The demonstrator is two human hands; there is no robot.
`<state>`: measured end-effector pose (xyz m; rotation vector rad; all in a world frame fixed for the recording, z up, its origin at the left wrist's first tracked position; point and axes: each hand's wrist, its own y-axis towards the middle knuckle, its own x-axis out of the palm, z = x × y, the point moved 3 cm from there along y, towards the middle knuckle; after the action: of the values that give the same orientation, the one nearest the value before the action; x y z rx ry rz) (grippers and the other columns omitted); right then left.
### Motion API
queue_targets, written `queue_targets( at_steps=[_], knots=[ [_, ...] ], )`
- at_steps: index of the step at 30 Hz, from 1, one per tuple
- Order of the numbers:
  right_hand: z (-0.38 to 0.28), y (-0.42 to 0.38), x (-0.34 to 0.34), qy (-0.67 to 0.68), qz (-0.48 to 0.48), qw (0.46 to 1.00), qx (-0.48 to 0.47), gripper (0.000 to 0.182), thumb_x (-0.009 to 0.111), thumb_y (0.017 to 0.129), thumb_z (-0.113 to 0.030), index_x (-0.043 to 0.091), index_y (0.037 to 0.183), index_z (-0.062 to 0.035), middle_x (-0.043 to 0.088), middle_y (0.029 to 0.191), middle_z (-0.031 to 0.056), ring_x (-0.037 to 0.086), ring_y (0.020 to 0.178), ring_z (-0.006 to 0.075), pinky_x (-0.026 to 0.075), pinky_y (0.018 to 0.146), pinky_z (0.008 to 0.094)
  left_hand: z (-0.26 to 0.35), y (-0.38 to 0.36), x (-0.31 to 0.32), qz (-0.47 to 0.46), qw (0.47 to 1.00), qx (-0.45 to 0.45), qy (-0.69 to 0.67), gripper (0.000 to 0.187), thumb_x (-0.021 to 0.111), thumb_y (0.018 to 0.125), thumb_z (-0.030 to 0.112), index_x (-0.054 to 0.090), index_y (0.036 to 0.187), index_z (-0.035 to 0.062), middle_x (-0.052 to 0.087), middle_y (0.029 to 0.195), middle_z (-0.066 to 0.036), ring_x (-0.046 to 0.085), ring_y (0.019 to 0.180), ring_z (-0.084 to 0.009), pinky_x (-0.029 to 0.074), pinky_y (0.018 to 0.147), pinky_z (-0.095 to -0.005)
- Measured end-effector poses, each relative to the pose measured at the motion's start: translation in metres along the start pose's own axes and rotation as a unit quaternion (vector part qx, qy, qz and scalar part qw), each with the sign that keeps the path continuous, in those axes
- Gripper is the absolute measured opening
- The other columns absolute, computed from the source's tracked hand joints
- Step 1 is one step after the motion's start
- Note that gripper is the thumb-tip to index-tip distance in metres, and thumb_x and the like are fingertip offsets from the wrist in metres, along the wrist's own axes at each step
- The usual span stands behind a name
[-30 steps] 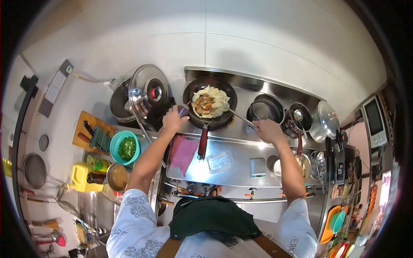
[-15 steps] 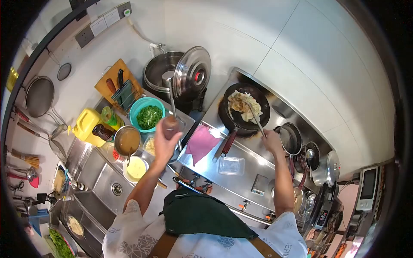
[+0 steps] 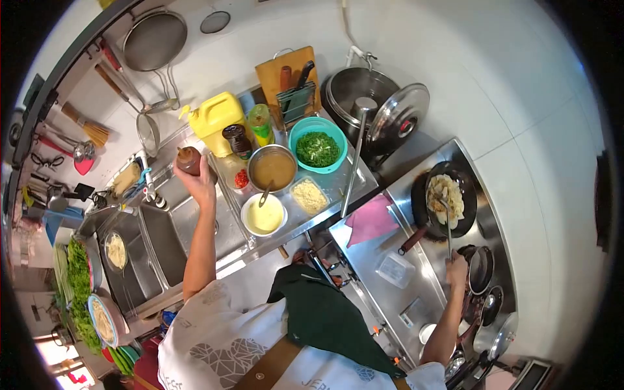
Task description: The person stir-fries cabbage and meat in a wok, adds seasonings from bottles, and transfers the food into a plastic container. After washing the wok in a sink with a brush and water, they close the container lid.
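Note:
My left hand [image 3: 199, 181] is wrapped round a brown sauce bottle [image 3: 188, 160], held over the sink's back edge, left of a bowl of brown liquid [image 3: 273, 168]. My right hand [image 3: 457, 268] grips the handle of a metal utensil [image 3: 448, 227], whose far end rests in the food. Pale, partly browned pieces of food [image 3: 446, 197] lie in a dark frying pan [image 3: 421, 204] on the stove. The pan's red-brown handle [image 3: 412, 240] points toward me, and no hand is on it.
Near the sink [image 3: 170, 240] stand a yellow jug [image 3: 218, 119], a turquoise bowl of chopped greens [image 3: 318, 145] and a bowl of yellow liquid [image 3: 265, 216]. A pink cloth [image 3: 370, 221] and a clear plastic box [image 3: 395, 270] lie by the stove. A large pot [image 3: 361, 88] stands behind.
The view has turned to the left. My left hand has carried the bottle from beside the turquoise bowl leftward to the sink side. My right hand still holds the utensil in the pan.

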<state>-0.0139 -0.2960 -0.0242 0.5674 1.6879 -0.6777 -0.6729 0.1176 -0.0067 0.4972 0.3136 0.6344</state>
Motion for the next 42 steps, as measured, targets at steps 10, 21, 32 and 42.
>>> queue_targets(
  at_steps=[10, 21, 32, 42],
  knots=[
    [0.017, 0.005, 0.087, -0.026, 0.098, 0.995, 0.014, 0.050, 0.062, 0.084, -0.009, 0.057, 0.133, 0.0009, 0.067, 0.070, 0.0192, 0.069, 0.062, 0.0281, 0.053, 0.059, 0.0419, -0.171, -0.011, 0.069, -0.108, 0.990, -0.084, 0.026, 0.078, 0.079, 0.086, 0.030, 0.031, 0.140, 0.0011, 0.053, 0.130, -0.022, 0.055, 0.118, -0.0300, 0.042, 0.103, -0.0393],
    [0.005, -0.035, 0.066, 0.134, 0.076, 0.983, 0.099, 0.064, 0.064, 0.084, -0.013, 0.046, 0.142, 0.0041, 0.068, 0.077, 0.0154, 0.069, 0.072, 0.0247, 0.052, 0.068, 0.0371, -0.067, -0.058, 0.142, -0.217, 0.971, -0.094, -0.029, 0.072, 0.078, 0.082, 0.018, 0.039, 0.138, -0.0046, 0.054, 0.132, -0.027, 0.052, 0.126, -0.0394, 0.039, 0.108, -0.0437],
    [-0.056, -0.033, 0.019, 0.176, 0.198, 0.963, 0.043, 0.051, 0.064, 0.088, -0.006, 0.054, 0.137, 0.0007, 0.069, 0.092, 0.0181, 0.067, 0.084, 0.0277, 0.052, 0.079, 0.0378, -0.049, -0.018, 0.214, -0.121, 0.992, -0.013, -0.026, 0.057, 0.080, 0.080, 0.021, 0.052, 0.124, -0.0012, 0.065, 0.114, -0.024, 0.064, 0.104, -0.0372, 0.050, 0.089, -0.0423],
    [-0.322, -0.020, -0.004, 0.486, 0.030, 0.852, -0.191, 0.074, 0.069, 0.089, -0.008, 0.033, 0.154, -0.0093, 0.064, 0.121, 0.0136, 0.061, 0.090, 0.0159, 0.051, 0.082, 0.0295, 0.126, -0.098, 0.178, -0.216, 0.640, -0.464, -0.574, 0.043, 0.053, 0.103, 0.035, 0.052, 0.135, 0.0075, 0.060, 0.134, -0.008, 0.058, 0.121, -0.0256, 0.042, 0.108, -0.0445]
  ],
)
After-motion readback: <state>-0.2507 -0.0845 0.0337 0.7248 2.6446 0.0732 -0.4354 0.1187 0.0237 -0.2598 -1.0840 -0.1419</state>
